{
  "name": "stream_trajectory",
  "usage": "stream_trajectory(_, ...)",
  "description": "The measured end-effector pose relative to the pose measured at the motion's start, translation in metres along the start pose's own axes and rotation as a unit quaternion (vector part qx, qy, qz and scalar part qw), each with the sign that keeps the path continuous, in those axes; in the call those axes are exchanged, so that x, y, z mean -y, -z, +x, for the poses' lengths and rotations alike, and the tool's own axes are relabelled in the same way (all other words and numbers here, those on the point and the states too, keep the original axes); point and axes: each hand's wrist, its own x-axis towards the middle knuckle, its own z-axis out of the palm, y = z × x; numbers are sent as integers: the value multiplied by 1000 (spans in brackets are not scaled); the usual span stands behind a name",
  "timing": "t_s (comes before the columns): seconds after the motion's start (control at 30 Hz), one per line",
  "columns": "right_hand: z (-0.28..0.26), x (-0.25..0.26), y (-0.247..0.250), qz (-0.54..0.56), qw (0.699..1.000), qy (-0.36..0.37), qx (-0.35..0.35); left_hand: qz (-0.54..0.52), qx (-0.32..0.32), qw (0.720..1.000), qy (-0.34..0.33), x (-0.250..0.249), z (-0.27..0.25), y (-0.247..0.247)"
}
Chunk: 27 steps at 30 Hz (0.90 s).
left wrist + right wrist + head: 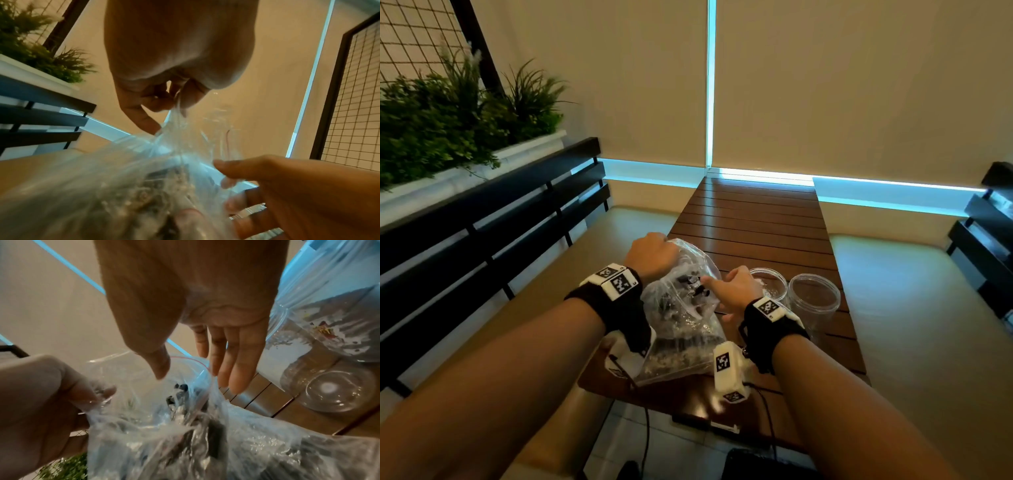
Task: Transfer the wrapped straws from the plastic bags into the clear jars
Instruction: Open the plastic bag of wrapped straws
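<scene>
A clear zip bag (674, 329) stands on the wooden table (763, 219) with dark wrapped straws (693, 287) inside. My left hand (650, 255) pinches the bag's top rim and holds it up; the left wrist view shows the plastic (176, 129) bunched in its fingers (144, 116). My right hand (732, 291) is open at the bag's mouth, fingers straight (236, 363), thumb (158, 366) over the opening just above the straws (180, 395). Two clear jars (768, 284) (813, 301) stand just right of the bag, beyond my right hand. One jar's base (333, 391) shows in the right wrist view.
Cushioned benches run along both sides of the narrow table, left (619, 222) and right (893, 274). A black slatted backrest (482, 212) and a planter (448, 113) are on the left. Cables (767, 411) hang off the table's near edge.
</scene>
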Motion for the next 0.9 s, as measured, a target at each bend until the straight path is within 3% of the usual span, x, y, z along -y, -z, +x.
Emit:
stream_trajectory(0.1,1,-4,-6,39,997,-49,49,-78,-34,996,22,-3,-2,-12)
stream_trajectory(0.17,3,-8,-10,34,999,-34,14,-46,-1,999,18,2,-2,-22)
stream_trajectory(0.27,4,-7,-11,42,998,11,-48,109,77,991,-7,7,-11,-33)
stream_trajectory(0.43,8,-9,2,-25,989,41,-137,145,15,989,-7,22,-5,-26)
stream_trajectory(0.6,12,-14,8,-22,986,42,-159,142,47,988,36,30,6,-3)
stream_trajectory(0.7,10,-10,6,-2,985,67,-156,101,73,992,29,24,4,-11)
stream_trajectory(0.8,8,-8,6,14,982,92,-165,153,61,986,7,18,-1,-25)
stream_trajectory(0.9,0,-7,6,16,958,196,-210,155,39,987,-1,16,-1,-29)
